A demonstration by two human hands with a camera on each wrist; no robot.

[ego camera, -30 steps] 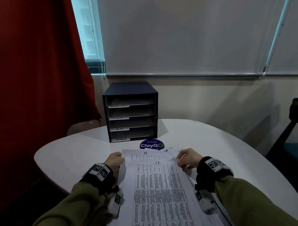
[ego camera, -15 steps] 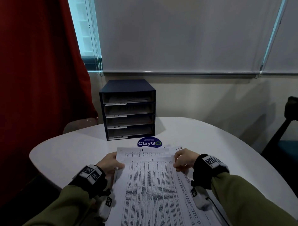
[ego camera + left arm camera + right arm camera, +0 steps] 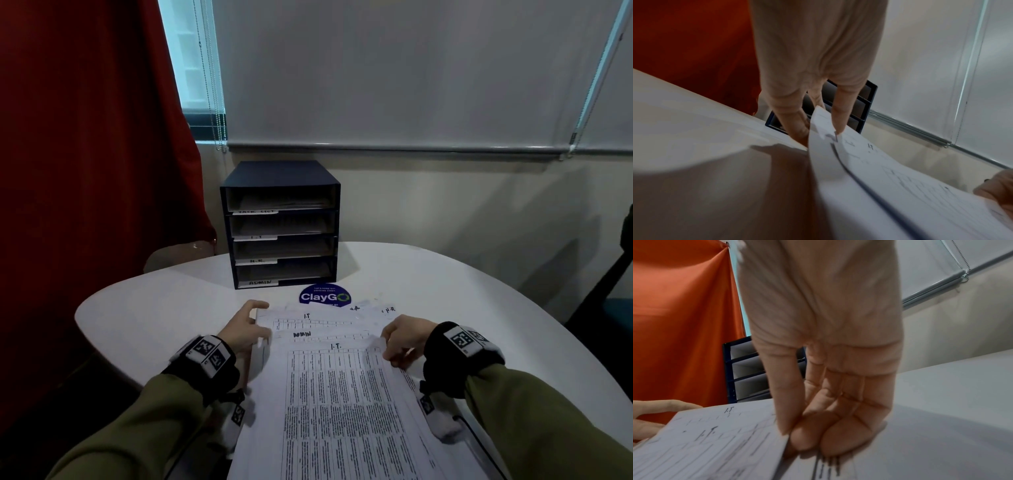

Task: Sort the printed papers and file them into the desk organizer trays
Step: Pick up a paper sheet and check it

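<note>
Papers (image 3: 335, 387) lie fanned at six o'clock on our table (image 3: 144, 318), so each handwritten heading shows. Our right hand (image 3: 404, 339) pinches the top I.T. sheet's corner; our left hand (image 3: 245, 330), fingers loosely spread, steadies the stack's edge, probably to free one page. At twelve o'clock stands the organizer (image 3: 281, 222). Its tray contents are dim, and lower sheets stay covered.

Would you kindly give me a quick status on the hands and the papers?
Right hand pinches top I.T. sheet at its right edge. Left hand open, fingers at papers' left edge. Organizer ahead, path clear.
</note>
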